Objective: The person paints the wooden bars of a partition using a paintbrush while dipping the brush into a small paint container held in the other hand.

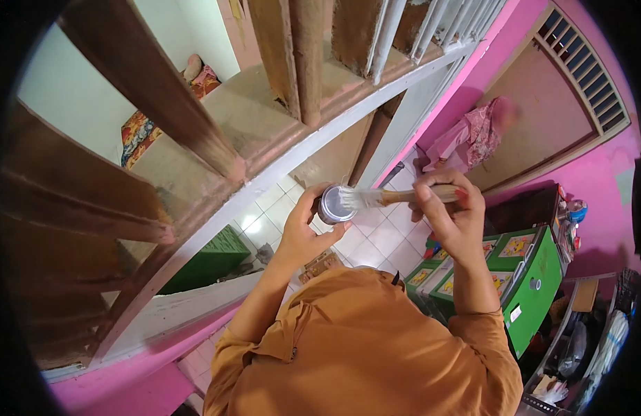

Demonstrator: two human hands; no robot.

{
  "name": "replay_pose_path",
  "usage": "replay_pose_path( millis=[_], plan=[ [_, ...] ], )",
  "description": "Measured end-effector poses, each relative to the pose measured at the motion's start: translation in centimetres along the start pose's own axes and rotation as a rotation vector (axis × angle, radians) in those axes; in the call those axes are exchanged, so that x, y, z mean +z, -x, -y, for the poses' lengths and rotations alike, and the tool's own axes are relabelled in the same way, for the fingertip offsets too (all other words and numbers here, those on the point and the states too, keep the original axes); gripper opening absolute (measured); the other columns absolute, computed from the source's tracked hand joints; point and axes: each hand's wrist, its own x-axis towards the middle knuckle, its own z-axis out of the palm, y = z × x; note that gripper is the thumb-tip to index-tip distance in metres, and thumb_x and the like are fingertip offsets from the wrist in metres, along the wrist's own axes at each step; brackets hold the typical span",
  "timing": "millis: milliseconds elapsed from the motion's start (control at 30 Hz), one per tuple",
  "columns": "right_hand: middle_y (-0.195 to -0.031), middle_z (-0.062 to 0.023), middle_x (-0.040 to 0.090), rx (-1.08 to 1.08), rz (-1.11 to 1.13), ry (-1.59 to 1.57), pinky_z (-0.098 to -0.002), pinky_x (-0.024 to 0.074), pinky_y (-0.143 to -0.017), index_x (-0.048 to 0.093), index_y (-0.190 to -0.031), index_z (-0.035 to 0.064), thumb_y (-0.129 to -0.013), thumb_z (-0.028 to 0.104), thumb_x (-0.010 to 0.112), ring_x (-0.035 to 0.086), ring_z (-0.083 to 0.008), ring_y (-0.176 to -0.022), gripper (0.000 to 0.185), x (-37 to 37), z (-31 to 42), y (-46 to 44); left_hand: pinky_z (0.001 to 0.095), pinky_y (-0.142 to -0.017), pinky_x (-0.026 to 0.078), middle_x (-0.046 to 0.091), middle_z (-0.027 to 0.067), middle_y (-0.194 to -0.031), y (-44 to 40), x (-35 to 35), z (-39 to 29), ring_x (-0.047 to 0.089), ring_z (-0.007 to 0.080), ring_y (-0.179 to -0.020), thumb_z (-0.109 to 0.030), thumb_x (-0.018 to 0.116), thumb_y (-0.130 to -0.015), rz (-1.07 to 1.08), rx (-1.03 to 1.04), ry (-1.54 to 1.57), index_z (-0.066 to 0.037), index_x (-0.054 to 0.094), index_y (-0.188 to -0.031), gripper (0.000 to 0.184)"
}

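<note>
My left hand (312, 231) is wrapped round a small round can (332, 206) with a pale grey top or content; which of the two I cannot tell. In my right hand (448, 211) is a paintbrush (396, 197), gripped by its wooden handle, which has a red mark near its end. The whitish bristles point left and reach over the can's rim. Whether they touch what is inside is unclear. Just beyond both hands runs a frame with a white-painted lower edge (320, 141) and brown wooden bars (305, 62).
A seated person (476, 135) is on the floor by a door (552, 104). A green drawer cabinet (521, 284) stands to my right, beside a cluttered shelf (577, 340). Below lie white floor tiles (365, 239). A green box (209, 260) shows through the frame at lower left.
</note>
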Motion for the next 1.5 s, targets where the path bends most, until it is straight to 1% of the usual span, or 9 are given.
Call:
replay_pose_path(
  millis=[133,300,367,467,633,800,1000,1167,1500],
  plan=[
    [-0.075,-0.0048,0.07,0.017,0.103,0.157,-0.0249,0.0492,-0.06,0.067,-0.098,-0.0012,-0.094,0.01,0.07,0.064,-0.009,-0.065,0.012,0.5,0.1,-1.1,0.0325,-0.102,0.047,0.058,0.0111,-0.13,-0.3,-0.1,-0.4,0.058,0.018,-0.12,-0.002,0.08,-0.081,0.027,-0.035,-0.007,0.003,0.046,-0.141,0.068],
    [-0.073,-0.0088,0.069,-0.032,0.195,0.294,-0.0271,0.0508,-0.061,0.067,-0.098,-0.0028,-0.094,0.012,0.071,0.065,-0.0117,-0.064,0.016,0.9,-0.4,-2.0,0.0324,-0.102,0.047,0.061,0.0101,-0.126,-0.6,0.4,-1.2,0.06,0.0183,-0.118,-0.004,0.081,-0.078,0.001,-0.035,0.041,-0.001,0.051,-0.136,0.065],
    [-0.073,-0.0097,0.069,-0.029,0.213,0.282,-0.0274,0.0507,-0.061,0.067,-0.098,-0.0029,-0.094,0.013,0.071,0.065,-0.0122,-0.064,0.017,1.5,-0.8,-2.2,0.033,-0.103,0.048,0.058,0.0113,-0.13,-0.5,0.0,-0.9,0.059,0.0177,-0.12,-0.002,0.079,-0.081,0.055,-0.022,-0.021,0.003,0.046,-0.14,0.068],
    [-0.072,-0.0105,0.069,-0.042,0.251,0.298,-0.0276,0.0506,-0.06,0.067,-0.098,-0.0028,-0.094,0.014,0.071,0.065,-0.0127,-0.064,0.017,2.2,-1.4,-2.5,0.0334,-0.104,0.046,0.061,0.0109,-0.127,-0.4,-0.1,-0.4,0.059,0.0194,-0.12,-0.004,0.081,-0.077,0.039,-0.03,0.015,0.0,0.05,-0.136,0.067],
    [-0.072,-0.0089,0.069,-0.102,0.278,0.333,-0.0258,0.0498,-0.058,0.066,-0.096,-0.0034,-0.094,0.012,0.07,0.064,-0.0099,-0.063,0.017,2.6,-1.7,-2.6,0.0337,-0.104,0.047,0.06,0.0114,-0.129,-0.4,-0.4,-0.4,0.059,0.0189,-0.121,-0.003,0.081,-0.079,0.051,-0.015,-0.005,0.002,0.048,-0.139,0.069],
    [-0.077,-0.0053,0.067,0.188,0.081,-0.065,-0.0245,0.0494,-0.056,0.066,-0.099,-0.0021,-0.098,0.016,0.069,0.061,-0.0091,-0.063,0.018,1.0,-2.1,-2.4,0.0343,-0.105,0.048,0.058,0.0119,-0.131,-0.4,-0.3,-0.2,0.058,0.0186,-0.122,-0.001,0.081,-0.08,0.032,0.0,0.007,0.003,0.046,-0.14,0.07],
    [-0.078,-0.0082,0.067,0.199,-0.03,-0.125,-0.0264,0.05,-0.054,0.066,-0.102,-0.0034,-0.101,0.016,0.064,0.062,-0.0121,-0.062,0.02,0.0,-4.0,-1.9,0.0348,-0.105,0.047,0.058,0.0113,-0.132,-0.7,-0.3,0.4,0.058,0.0189,-0.123,0.0,0.08,-0.081,0.008,0.001,0.028,0.002,0.046,-0.141,0.069],
    [-0.074,-0.0097,0.066,0.315,-0.185,-0.443,-0.0298,0.0499,-0.053,0.067,-0.097,-0.0023,-0.101,0.02,0.064,0.061,-0.0157,-0.058,0.023,0.2,-5.8,-1.3,0.0342,-0.104,0.047,0.058,0.0113,-0.131,-0.9,-0.2,0.5,0.058,0.0181,-0.121,0.001,0.079,-0.081,0.008,0.032,0.063,0.003,0.045,-0.14,0.068],
    [-0.071,-0.0068,0.065,0.493,-0.19,-0.723,-0.0299,0.0476,-0.053,0.065,-0.092,0.0041,-0.102,0.023,0.061,0.06,-0.0167,-0.057,0.021,-0.1,-7.5,-0.7,0.0347,-0.105,0.047,0.057,0.0122,-0.132,-1.4,0.3,-0.6,0.057,0.0189,-0.122,0.0,0.079,-0.082,0.011,0.036,0.063,0.004,0.044,-0.14,0.069]
  ],
)
